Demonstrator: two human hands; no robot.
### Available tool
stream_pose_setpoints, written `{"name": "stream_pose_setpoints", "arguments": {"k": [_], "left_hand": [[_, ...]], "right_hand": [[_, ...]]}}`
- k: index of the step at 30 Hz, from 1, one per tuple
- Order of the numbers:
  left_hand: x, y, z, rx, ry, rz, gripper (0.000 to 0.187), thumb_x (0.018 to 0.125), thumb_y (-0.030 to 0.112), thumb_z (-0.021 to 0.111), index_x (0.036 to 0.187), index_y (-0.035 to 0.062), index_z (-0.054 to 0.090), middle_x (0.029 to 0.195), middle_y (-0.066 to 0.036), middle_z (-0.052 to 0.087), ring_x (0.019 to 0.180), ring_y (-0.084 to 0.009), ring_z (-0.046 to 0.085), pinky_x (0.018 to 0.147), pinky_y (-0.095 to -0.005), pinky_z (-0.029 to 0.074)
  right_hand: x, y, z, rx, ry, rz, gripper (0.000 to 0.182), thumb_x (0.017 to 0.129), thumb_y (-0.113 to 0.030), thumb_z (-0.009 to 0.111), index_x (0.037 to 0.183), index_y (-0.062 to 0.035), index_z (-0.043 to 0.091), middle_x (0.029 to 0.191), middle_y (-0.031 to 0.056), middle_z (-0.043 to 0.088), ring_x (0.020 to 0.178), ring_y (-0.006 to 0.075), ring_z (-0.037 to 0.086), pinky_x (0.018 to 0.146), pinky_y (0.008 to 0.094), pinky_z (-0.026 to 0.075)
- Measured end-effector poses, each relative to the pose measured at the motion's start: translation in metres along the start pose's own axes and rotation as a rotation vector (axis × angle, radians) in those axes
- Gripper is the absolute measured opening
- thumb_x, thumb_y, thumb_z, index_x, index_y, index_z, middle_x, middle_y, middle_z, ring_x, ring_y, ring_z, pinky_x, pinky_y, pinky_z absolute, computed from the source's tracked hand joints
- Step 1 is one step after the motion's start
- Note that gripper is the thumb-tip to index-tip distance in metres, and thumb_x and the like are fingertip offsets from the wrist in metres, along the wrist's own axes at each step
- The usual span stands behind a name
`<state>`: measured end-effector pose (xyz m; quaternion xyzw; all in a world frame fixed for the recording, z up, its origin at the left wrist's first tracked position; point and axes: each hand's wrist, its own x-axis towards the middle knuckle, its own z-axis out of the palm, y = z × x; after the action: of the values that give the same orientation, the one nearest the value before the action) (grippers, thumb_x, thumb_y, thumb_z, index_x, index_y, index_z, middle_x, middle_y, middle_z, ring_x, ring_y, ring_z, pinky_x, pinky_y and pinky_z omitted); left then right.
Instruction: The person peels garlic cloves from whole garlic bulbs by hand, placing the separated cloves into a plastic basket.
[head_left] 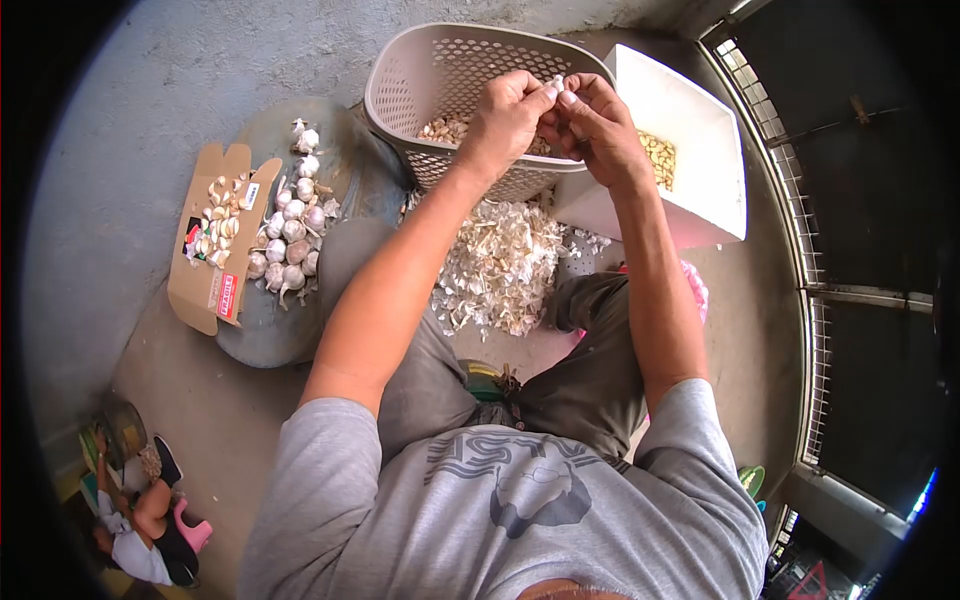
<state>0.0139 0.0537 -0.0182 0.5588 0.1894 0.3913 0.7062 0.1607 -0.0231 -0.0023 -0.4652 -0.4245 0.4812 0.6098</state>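
Observation:
Above the near part of the grey-brown plastic basket [520, 185], my left hand [508, 118] and my right hand [598, 122] meet fingertip to fingertip. Both are closed in a pinch on a small whitish garlic clove [556, 84], which shows between the thumbs. The fingers partly cover it. Inside the basket lie loose unpeeled cloves [446, 128]. Beside my right hand stands a white foam box [705, 190] with pale yellowish cloves [657, 158] in it.
Papery garlic skins [503, 265] lie heaped on the floor between my legs. To the left, a round bluish stool [262, 345] carries whole garlic bulbs [292, 230] and a cardboard box [190, 285] with cloves. A person [145, 535] sits at lower left. Metal grilles [800, 220] line the right.

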Motion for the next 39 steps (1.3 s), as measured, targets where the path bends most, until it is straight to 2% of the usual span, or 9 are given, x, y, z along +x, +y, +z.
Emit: {"name": "stream_pose_setpoints", "arguments": {"k": [7,16,21,24,27,31,34,37,39], "left_hand": [[-0.004,0.005,-0.006,-0.097,-0.076,-0.091,0.018,0.101,0.014,0.061,0.094,-0.0017,0.065,0.08,-0.009,0.068,0.068,-0.0143,0.067,0.064,-0.0267,0.057],[-0.015,0.013,-0.004,-0.192,-0.083,-0.125,0.016,0.099,0.012,0.064,0.09,-0.0008,0.063,0.079,-0.009,0.067,0.058,-0.0146,0.064,0.056,-0.0276,0.057],[-0.019,0.016,-0.01,-0.291,-0.049,-0.144,0.016,0.098,0.012,0.064,0.088,0.0008,0.062,0.078,-0.01,0.067,0.058,-0.0141,0.064,0.055,-0.0267,0.056],[-0.016,0.019,-0.011,-0.056,0.035,-0.122,0.017,0.099,0.015,0.064,0.091,0.0002,0.064,0.077,-0.008,0.067,0.059,-0.012,0.064,0.055,-0.0248,0.054],[-0.018,0.028,-0.008,0.376,0.088,-0.01,0.022,0.1,0.02,0.065,0.095,-0.001,0.065,0.077,-0.005,0.066,0.059,-0.0092,0.062,0.055,-0.0237,0.052],[-0.018,0.019,-0.005,0.36,0.073,0.059,0.02,0.098,0.017,0.066,0.091,-0.002,0.066,0.072,-0.007,0.068,0.058,-0.0113,0.065,0.053,-0.0287,0.054],[-0.017,0.017,-0.007,0.54,0.021,0.087,0.02,0.098,0.015,0.066,0.089,-0.0023,0.066,0.072,-0.009,0.068,0.063,-0.0134,0.067,0.056,-0.0312,0.054],[-0.021,0.022,-0.006,0.511,0.048,-0.035,0.019,0.1,0.016,0.065,0.088,0.0011,0.067,0.073,-0.001,0.067,0.062,-0.0078,0.063,0.057,-0.0248,0.052],[-0.022,0.018,-0.009,0.667,0.069,0.094,0.021,0.101,0.017,0.063,0.088,0.0013,0.066,0.073,-0.001,0.066,0.06,-0.008,0.061,0.055,-0.0255,0.051]], "right_hand": [[0.004,0.003,-0.009,-0.129,-0.05,-0.083,0.017,0.1,-0.017,0.069,0.108,-0.0043,0.059,0.085,0.0,0.064,0.057,0.0025,0.052,0.047,0.0193,0.037],[-0.005,-0.004,-0.007,-0.015,-0.081,0.065,0.024,0.099,-0.021,0.069,0.112,-0.0022,0.061,0.089,0.0006,0.064,0.062,0.0062,0.054,0.054,0.0218,0.043],[-0.006,0.001,-0.006,0.051,-0.072,0.037,0.025,0.098,-0.021,0.072,0.11,-0.0014,0.062,0.089,0.0024,0.065,0.062,0.008,0.055,0.054,0.0226,0.044],[-0.004,-0.001,-0.004,-0.064,-0.044,-0.004,0.027,0.095,-0.018,0.075,0.11,0.0,0.062,0.087,0.0031,0.066,0.062,0.0073,0.056,0.053,0.0223,0.044],[-0.003,-0.004,-0.002,-0.309,0.005,-0.042,0.03,0.091,-0.015,0.079,0.11,0.0018,0.064,0.084,0.0034,0.067,0.063,0.006,0.056,0.052,0.0216,0.044],[-0.006,-0.007,0.009,-0.511,0.086,-0.03,0.033,0.087,-0.015,0.083,0.109,0.0039,0.066,0.08,0.0037,0.068,0.06,0.0048,0.056,0.047,0.0215,0.042],[-0.006,-0.007,0.012,-0.591,0.082,-0.021,0.032,0.087,-0.016,0.083,0.106,0.0039,0.067,0.078,0.0042,0.067,0.057,0.0051,0.056,0.044,0.0227,0.041],[-0.01,-0.014,0.016,-0.658,0.037,0.02,0.033,0.085,-0.016,0.085,0.104,0.0048,0.067,0.075,0.0042,0.066,0.056,0.0058,0.057,0.042,0.0233,0.041],[-0.014,-0.016,0.018,-0.583,0.032,-0.001,0.034,0.084,-0.016,0.086,0.103,0.0046,0.066,0.074,0.0042,0.065,0.057,0.0065,0.058,0.042,0.0234,0.043]]}}
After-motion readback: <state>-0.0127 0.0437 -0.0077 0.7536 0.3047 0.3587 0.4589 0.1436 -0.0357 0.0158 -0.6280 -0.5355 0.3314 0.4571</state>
